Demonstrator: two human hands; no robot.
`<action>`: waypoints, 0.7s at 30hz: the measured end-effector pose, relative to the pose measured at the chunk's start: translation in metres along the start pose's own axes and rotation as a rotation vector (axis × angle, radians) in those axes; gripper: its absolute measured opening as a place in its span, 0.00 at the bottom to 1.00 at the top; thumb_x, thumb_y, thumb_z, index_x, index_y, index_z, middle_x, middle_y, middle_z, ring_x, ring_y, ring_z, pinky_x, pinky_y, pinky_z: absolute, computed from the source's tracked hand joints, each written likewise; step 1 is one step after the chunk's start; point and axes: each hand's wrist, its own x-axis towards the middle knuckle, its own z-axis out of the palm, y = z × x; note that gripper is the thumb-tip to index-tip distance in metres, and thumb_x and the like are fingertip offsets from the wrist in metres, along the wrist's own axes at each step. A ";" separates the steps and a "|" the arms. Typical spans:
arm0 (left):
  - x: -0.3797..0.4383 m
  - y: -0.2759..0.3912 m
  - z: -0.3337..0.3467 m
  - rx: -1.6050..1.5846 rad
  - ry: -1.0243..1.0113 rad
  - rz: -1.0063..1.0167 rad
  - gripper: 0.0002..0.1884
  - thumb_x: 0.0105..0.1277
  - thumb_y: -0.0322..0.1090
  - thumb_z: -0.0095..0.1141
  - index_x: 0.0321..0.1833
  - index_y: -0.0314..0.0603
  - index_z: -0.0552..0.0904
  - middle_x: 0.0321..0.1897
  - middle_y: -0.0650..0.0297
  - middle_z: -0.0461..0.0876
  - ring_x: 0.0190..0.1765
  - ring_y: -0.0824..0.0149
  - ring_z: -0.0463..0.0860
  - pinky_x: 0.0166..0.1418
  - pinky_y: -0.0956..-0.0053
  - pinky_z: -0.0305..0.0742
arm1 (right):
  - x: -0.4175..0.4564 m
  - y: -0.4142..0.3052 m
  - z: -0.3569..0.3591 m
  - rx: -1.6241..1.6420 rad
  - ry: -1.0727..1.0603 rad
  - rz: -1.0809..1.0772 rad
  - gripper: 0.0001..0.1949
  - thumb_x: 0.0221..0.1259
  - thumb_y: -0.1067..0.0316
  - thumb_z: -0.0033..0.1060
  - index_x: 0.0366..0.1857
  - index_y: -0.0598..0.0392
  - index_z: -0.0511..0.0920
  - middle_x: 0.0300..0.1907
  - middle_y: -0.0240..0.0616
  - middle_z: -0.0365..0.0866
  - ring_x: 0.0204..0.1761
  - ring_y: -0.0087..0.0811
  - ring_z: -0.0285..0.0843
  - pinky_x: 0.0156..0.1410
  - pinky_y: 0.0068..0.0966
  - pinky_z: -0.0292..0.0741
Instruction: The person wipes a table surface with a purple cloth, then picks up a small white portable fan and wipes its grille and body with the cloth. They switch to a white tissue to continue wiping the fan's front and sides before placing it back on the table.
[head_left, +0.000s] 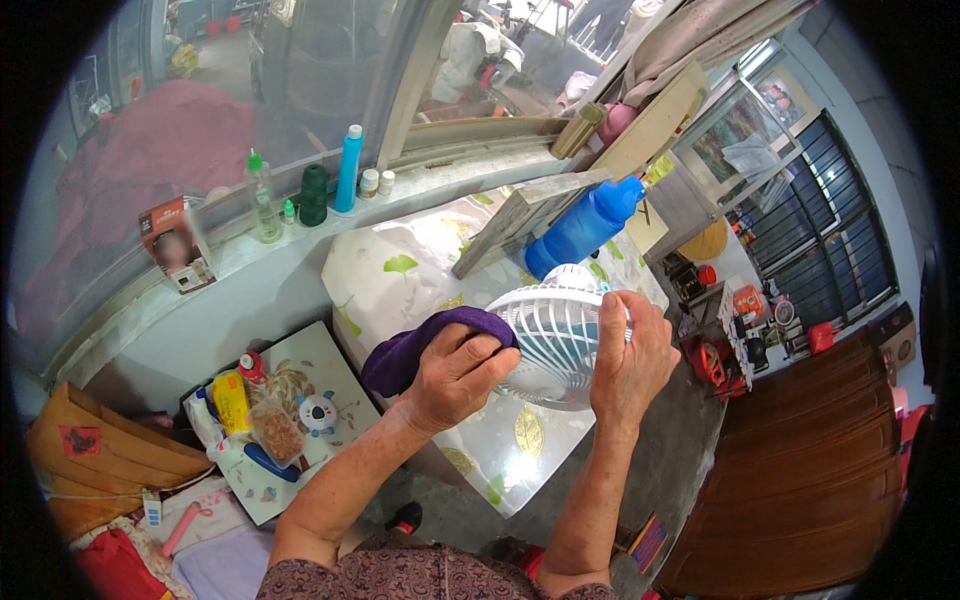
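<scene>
A small white fan with a plastic grille (547, 345) is held above a table with a leaf-patterned cover (529, 465). My right hand (634, 352) grips the rim of the grille at its right side, thumb on top. My left hand (461, 375) pinches a purple cloth (405, 356) against the left edge of the grille. Part of the cloth hangs over to the left of my fingers. The fan's lower part is not visible.
Behind the fan, a blue bottle (581, 229) stands beside a wooden board (517, 217). Bottles and a green thread cone (313, 196) line the windowsill. At left, a low table (255, 502) holds a food container (277, 431) and packets.
</scene>
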 end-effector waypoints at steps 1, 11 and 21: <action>-0.001 0.000 0.000 0.023 0.004 0.020 0.14 0.53 0.24 0.64 0.43 0.43 0.88 0.38 0.65 0.81 0.39 0.59 0.80 0.45 0.68 0.80 | 0.000 0.000 0.000 0.002 -0.004 0.003 0.21 0.74 0.42 0.53 0.44 0.48 0.85 0.41 0.35 0.83 0.47 0.39 0.79 0.53 0.39 0.62; 0.005 0.018 0.001 0.094 -0.136 0.104 0.12 0.56 0.30 0.66 0.45 0.45 0.88 0.44 0.70 0.79 0.43 0.66 0.80 0.46 0.75 0.81 | 0.000 0.001 0.003 0.014 0.011 -0.005 0.19 0.74 0.44 0.55 0.45 0.49 0.85 0.40 0.34 0.83 0.47 0.38 0.79 0.53 0.39 0.62; -0.004 0.001 0.004 -0.067 0.074 -0.201 0.09 0.59 0.20 0.67 0.42 0.38 0.86 0.37 0.59 0.81 0.39 0.56 0.81 0.44 0.65 0.79 | 0.001 0.002 0.003 0.021 0.024 0.012 0.20 0.74 0.42 0.54 0.44 0.48 0.85 0.40 0.35 0.84 0.47 0.39 0.79 0.53 0.39 0.62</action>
